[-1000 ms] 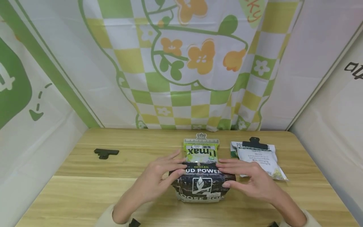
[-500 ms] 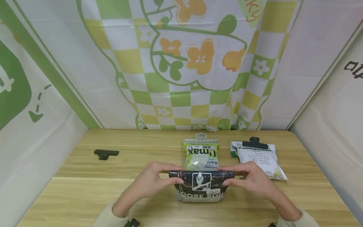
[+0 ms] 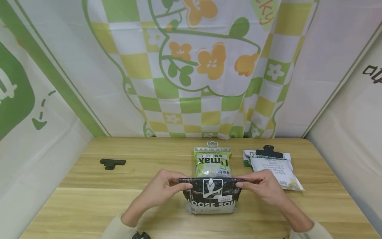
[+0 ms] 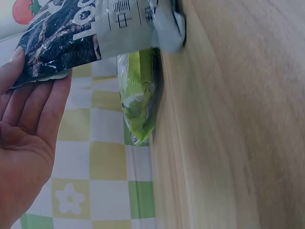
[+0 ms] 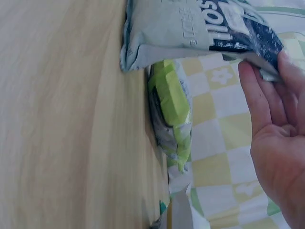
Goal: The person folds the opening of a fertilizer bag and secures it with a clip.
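A black and grey bag of loose soil (image 3: pixel 212 196) stands upright near the middle of the table, its top edge folded over. My left hand (image 3: pixel 162 186) pinches the left end of that fold, thumb in front and fingers behind. At the right end, my right hand (image 3: pixel 264 186) grips the fold the same way. The left wrist view shows the left hand (image 4: pixel 33 129) with its thumb on the dark part of the bag (image 4: pixel 62 40). In the right wrist view, the right hand (image 5: pixel 279 119) holds the bag's (image 5: pixel 190 28) upper corner.
Right behind the soil bag lies a green Umax bag (image 3: pixel 212 162) with a clear clip (image 3: pixel 212 148) on its end. A white bag (image 3: pixel 274 169) with a black clip (image 3: pixel 269 152) lies at the right. Another black clip (image 3: pixel 112 163) rests at the left. A patterned curtain (image 3: pixel 191 109) hangs behind.
The bag's top, first flattened back under spread fingers, now stands up as a narrow folded edge. Both hands went from resting on it to pinching its ends. The other bags stayed put.
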A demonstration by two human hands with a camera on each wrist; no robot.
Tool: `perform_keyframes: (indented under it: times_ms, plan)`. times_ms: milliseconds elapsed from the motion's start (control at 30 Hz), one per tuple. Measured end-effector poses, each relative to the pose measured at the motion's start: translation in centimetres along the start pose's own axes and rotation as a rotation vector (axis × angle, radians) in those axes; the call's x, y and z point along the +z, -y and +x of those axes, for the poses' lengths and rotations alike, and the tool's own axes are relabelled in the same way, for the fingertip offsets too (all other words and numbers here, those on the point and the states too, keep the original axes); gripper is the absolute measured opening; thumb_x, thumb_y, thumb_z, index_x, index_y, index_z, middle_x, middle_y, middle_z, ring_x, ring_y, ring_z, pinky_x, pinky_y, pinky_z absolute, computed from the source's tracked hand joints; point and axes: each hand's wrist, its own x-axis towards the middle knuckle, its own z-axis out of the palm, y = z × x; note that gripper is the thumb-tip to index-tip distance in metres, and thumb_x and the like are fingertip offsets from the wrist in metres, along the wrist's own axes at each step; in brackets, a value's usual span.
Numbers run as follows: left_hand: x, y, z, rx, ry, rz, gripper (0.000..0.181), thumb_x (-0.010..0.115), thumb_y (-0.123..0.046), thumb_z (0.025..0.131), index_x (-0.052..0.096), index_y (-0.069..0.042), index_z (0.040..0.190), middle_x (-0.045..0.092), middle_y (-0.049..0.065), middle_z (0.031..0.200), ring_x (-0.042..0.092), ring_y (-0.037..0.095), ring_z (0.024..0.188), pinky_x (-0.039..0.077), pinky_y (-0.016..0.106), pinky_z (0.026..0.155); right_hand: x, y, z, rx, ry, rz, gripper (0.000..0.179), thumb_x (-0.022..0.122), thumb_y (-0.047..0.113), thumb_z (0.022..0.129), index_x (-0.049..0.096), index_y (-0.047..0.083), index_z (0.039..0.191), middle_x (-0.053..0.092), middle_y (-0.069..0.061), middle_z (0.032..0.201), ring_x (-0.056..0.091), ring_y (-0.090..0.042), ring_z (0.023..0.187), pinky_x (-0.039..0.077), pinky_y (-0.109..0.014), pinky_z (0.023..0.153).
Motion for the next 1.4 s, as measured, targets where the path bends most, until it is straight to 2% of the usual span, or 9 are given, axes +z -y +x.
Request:
perform_keyframes:
  times_ms: [100,200,300,433,567,833,967,1167,1400]
  plan:
    - [-0.1,0.2,0.0,-0.016,0.016,0.005,0.016,0.072,-0.036,0.099,0.082,-0.024,0.102,0.080,-0.005,0.088,0.059,0.000,0.064,0.048,0.019,0.056,0.1,0.1,-0.1,0.010,-0.033,0.047,0.016,0.078,-0.004,0.088,0.081,-0.001,0.104,0.082,0.013,0.102,0.079,-0.007,0.084,0.067,-0.030,0.075]
    - [-0.3,0.4,0.1,-0.027,0.032,-0.017,0.017,0.071,-0.036,0.100,0.081,-0.022,0.100,0.077,0.002,0.078,0.046,0.000,0.056,0.039,0.016,0.052,0.1,0.4,0.0,0.041,-0.033,0.070,0.018,0.080,-0.002,0.088,0.079,-0.005,0.105,0.083,0.011,0.101,0.080,-0.011,0.079,0.067,-0.034,0.074]
    - [-0.4,0.7,0.3,-0.040,0.057,-0.098,0.019,0.070,-0.031,0.101,0.080,-0.015,0.101,0.079,0.010,0.082,0.061,0.002,0.062,0.054,0.019,0.058,-0.2,0.7,0.1,0.082,0.023,0.099,0.027,0.078,0.000,0.091,0.074,-0.011,0.115,0.082,0.010,0.109,0.081,-0.015,0.082,0.067,-0.041,0.077]
    - [-0.3,1.4,0.3,-0.080,0.086,-0.232,0.024,0.070,-0.023,0.101,0.078,-0.002,0.108,0.082,0.018,0.099,0.079,0.014,0.082,0.067,0.033,0.075,-0.2,0.7,0.3,0.167,0.099,0.160,0.036,0.074,0.003,0.095,0.066,-0.016,0.125,0.080,0.012,0.117,0.081,-0.017,0.088,0.065,-0.048,0.081]
    - [-0.3,1.9,0.0,-0.141,0.082,-0.296,0.027,0.071,-0.022,0.101,0.077,0.002,0.113,0.081,0.021,0.102,0.081,0.017,0.084,0.068,0.036,0.076,0.4,0.8,0.6,0.234,0.101,0.195,0.038,0.073,0.005,0.096,0.065,-0.017,0.126,0.081,0.009,0.115,0.081,-0.015,0.089,0.066,-0.046,0.082]
    - [-0.4,2.1,-0.2,-0.252,0.062,-0.369,0.034,0.070,-0.022,0.102,0.073,0.005,0.122,0.081,0.021,0.102,0.082,0.027,0.084,0.068,0.039,0.078,1.6,0.8,1.3,0.418,-0.046,0.221,0.041,0.080,0.008,0.091,0.068,-0.013,0.124,0.078,-0.019,0.115,0.080,-0.016,0.091,0.065,-0.039,0.088]
    - [-0.4,2.3,0.0,-0.292,0.045,-0.388,0.034,0.071,-0.019,0.101,0.072,0.007,0.122,0.080,0.023,0.102,0.082,0.027,0.085,0.067,0.038,0.075,2.1,0.4,1.5,0.482,-0.061,0.273,0.040,0.079,0.004,0.091,0.067,-0.015,0.124,0.080,-0.015,0.109,0.080,-0.017,0.089,0.066,-0.038,0.086]
    - [-0.4,2.9,-0.4,-0.360,0.041,-0.397,0.035,0.073,-0.021,0.099,0.072,0.007,0.121,0.081,0.020,0.102,0.081,0.023,0.080,0.067,0.037,0.073,2.6,0.1,1.4,0.503,0.008,0.334,0.038,0.076,0.001,0.092,0.065,-0.019,0.123,0.077,-0.004,0.107,0.079,-0.014,0.085,0.067,-0.035,0.082]
    - [-0.5,3.2,-0.9,-0.375,0.071,-0.390,0.036,0.073,-0.019,0.099,0.069,0.009,0.123,0.080,0.021,0.103,0.081,0.026,0.085,0.067,0.037,0.075,2.8,-0.2,1.3,0.530,0.034,0.365,0.038,0.074,-0.001,0.093,0.064,-0.019,0.125,0.077,-0.009,0.111,0.078,-0.013,0.086,0.066,-0.033,0.083]
